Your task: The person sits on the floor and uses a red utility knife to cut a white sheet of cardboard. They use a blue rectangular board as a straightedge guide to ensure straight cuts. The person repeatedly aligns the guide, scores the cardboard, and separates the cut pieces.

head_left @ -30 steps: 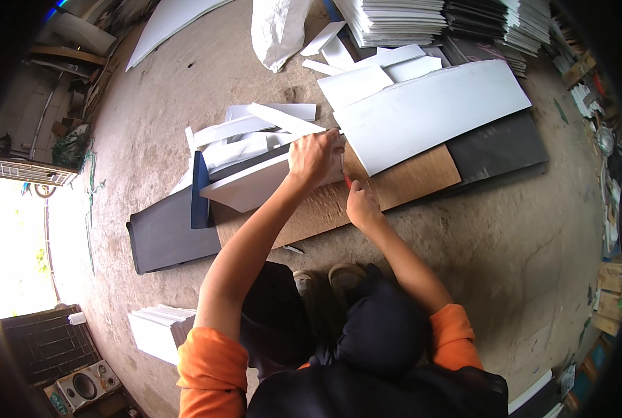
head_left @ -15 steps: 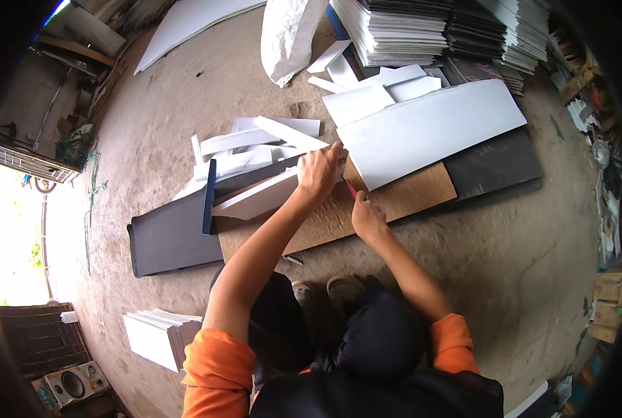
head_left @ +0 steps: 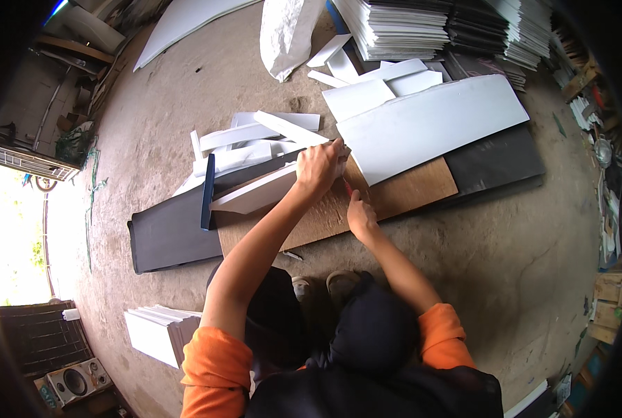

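My left hand (head_left: 319,168) is closed round the far right end of a white board strip (head_left: 255,193), which stands tilted on a brown wooden board (head_left: 412,191). Close by, my right hand (head_left: 361,214) grips a slim red tool (head_left: 348,187), its tip against or very near the strip's end below my left fingers. The tip itself is too small to make out. A dark blue straight bar (head_left: 208,191) lies across the strip's left end. Under the wooden board is a long black sheet (head_left: 175,233).
White offcuts (head_left: 255,136) lie beyond the strip. A large white sheet (head_left: 429,129) rests at the right, with tall stacks of sheets (head_left: 394,31) behind. A white sack (head_left: 288,38) stands far off. White panels (head_left: 161,334) are stacked left of my legs.
My right hand has shifted slightly left and toward me with the red tool. My left hand keeps its hold on the strip.
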`<state>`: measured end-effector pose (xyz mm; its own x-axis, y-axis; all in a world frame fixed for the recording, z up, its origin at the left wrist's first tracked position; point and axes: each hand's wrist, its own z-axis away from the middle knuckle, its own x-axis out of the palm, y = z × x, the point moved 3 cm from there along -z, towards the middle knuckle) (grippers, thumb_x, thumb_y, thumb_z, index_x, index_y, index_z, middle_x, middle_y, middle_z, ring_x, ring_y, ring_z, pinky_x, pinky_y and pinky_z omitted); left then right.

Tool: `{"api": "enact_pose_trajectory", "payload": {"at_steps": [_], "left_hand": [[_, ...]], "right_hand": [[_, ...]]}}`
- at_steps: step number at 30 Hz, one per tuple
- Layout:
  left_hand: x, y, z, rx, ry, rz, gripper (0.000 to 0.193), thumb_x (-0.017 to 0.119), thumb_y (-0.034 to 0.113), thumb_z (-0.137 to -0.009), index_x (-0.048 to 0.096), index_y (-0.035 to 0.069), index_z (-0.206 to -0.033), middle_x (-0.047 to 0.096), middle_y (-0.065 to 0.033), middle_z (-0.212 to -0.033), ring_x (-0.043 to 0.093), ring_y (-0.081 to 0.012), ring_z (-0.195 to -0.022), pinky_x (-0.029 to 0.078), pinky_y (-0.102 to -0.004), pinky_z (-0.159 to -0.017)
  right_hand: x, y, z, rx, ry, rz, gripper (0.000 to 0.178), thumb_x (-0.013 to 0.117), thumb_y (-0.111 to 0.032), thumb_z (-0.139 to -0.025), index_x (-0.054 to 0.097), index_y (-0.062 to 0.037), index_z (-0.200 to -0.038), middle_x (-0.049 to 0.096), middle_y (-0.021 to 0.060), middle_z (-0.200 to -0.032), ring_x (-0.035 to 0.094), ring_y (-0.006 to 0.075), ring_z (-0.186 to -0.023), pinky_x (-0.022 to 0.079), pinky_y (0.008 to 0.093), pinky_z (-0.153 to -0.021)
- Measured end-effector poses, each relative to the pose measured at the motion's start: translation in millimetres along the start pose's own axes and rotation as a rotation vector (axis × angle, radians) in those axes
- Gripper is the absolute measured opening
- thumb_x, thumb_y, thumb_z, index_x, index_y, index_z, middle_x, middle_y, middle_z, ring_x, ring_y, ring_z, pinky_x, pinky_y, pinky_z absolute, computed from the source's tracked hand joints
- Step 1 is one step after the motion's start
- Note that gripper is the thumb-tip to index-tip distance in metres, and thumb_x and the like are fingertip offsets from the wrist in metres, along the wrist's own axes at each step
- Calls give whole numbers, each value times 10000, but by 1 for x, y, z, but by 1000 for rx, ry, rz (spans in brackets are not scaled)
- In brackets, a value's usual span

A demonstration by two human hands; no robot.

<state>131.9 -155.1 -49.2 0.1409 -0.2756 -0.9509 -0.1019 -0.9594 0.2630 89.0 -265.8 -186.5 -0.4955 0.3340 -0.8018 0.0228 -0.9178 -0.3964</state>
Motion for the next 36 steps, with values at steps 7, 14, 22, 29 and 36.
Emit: {"api": "enact_pose_trajectory", "payload": {"at_steps": [7, 14, 22, 29, 36], "left_hand": [[2, -6, -2, -12, 19, -57, 251, 612, 226, -769, 569, 126, -995, 625, -130, -731, 622, -308, -653, 495, -407, -540], [6, -10, -9, -11, 21, -40, 182, 596, 243, -776, 588, 146, -930, 623, -126, -703, 624, -301, -649, 487, -416, -553], [-13, -2, 2, 53, 63, -4, 182, 608, 232, -759, 616, 167, -929, 621, -147, -709, 627, -314, -663, 495, -400, -571], [-102, -26, 8, -84, 501, 436, 382, 674, 329, -724, 602, 96, -1018, 623, -181, -726, 621, -327, -679, 481, -404, -598], [-140, -75, 43, -22, 737, 849, 296, 709, 99, -698, 600, 58, -971, 654, -103, -819, 626, -157, -795, 476, -271, -687]], "right_hand": [[16, 14, 8, -88, 167, 91, 145, 392, -99, -885, 382, -7, -996, 619, 204, -785, 638, 339, -717, 544, 387, -548], [22, 24, 20, -113, 237, 133, 143, 389, -112, -881, 393, -15, -986, 616, 211, -781, 638, 327, -750, 541, 402, -579], [-1, 37, 43, -156, 348, 255, 210, 400, -134, -867, 416, -28, -1048, 629, 191, -786, 644, 321, -722, 535, 415, -580], [-149, 11, 56, -188, 624, 450, 293, 434, -173, -871, 406, -33, -1127, 621, 190, -809, 629, 325, -778, 514, 421, -619], [-243, -61, 94, -242, 1041, 374, 310, 551, -334, -826, 525, -56, -963, 540, 161, -931, 489, 304, -948, 393, 462, -766]]}}
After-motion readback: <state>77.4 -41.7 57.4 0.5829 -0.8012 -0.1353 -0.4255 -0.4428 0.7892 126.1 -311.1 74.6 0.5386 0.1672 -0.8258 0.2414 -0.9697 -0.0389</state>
